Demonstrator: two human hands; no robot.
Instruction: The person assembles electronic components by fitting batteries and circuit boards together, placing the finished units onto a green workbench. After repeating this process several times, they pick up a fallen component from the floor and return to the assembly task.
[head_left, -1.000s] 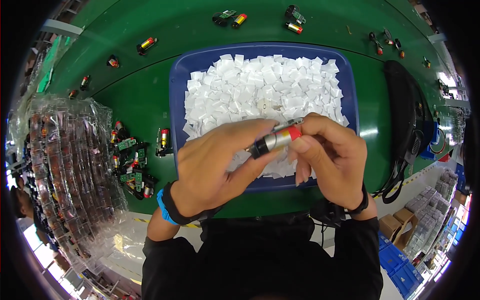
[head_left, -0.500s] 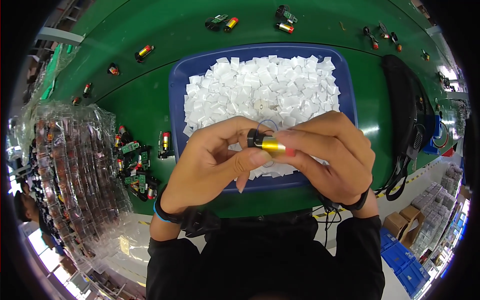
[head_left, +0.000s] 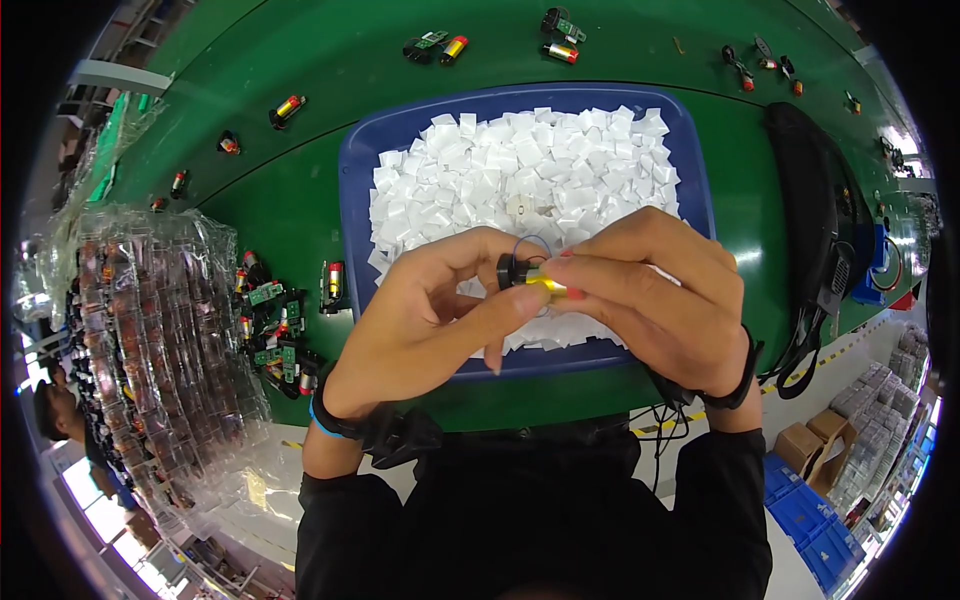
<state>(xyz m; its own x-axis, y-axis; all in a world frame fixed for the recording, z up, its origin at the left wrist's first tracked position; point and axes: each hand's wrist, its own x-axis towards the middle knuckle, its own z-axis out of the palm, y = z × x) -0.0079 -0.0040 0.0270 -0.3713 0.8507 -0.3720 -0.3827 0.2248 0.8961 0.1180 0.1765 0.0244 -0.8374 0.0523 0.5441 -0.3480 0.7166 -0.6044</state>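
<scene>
The small yellow-and-red cylinder (head_left: pixel 546 284) has a shiny, metallic-looking surface. The blue rectangular tray (head_left: pixel 525 97) seems of smooth plastic, the white square pieces (head_left: pixel 520 165) of paper. The green tabletop (head_left: pixel 290 175) is glossy; the transparent plastic wrapping (head_left: pixel 170 350), glossy and wrinkled.

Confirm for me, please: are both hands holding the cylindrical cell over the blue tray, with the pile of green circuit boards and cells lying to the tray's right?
Not quite: the head view shows the pile of green circuit boards and cells to the left of the blue tray. The left hand and right hand hold the cylindrical cell over the tray.
</scene>
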